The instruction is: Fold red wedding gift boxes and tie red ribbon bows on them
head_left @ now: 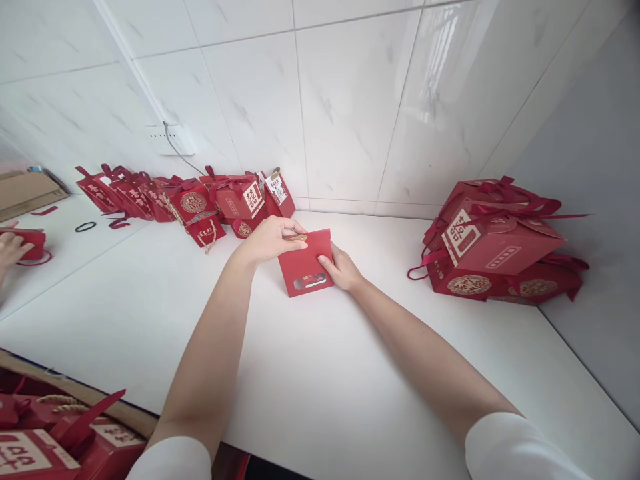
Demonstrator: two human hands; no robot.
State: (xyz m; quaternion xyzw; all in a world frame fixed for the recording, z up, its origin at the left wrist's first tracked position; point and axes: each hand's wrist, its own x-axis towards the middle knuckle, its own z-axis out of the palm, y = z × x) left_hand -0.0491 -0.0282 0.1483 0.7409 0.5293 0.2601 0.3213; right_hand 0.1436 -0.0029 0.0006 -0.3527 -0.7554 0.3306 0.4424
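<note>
A flat-faced red box (pixel 306 261) with a small rounded window near its lower edge is held upright, slightly tilted, above the white table. My left hand (pixel 273 239) pinches its top left edge, where a small gold-coloured piece (pixel 299 237) shows by the fingers. At the box's right side my right hand (pixel 342 267) grips it, thumb on the near face and the other fingers hidden behind. Through the window a printed pattern is partly visible.
Red gift boxes (pixel 195 203) line the tiled wall at the left; larger ribboned boxes (pixel 500 240) are stacked at the right. More boxes (pixel 107 447) fill a container at the lower left. Another person's hand (pixel 11 248) holds a red item at the far left.
</note>
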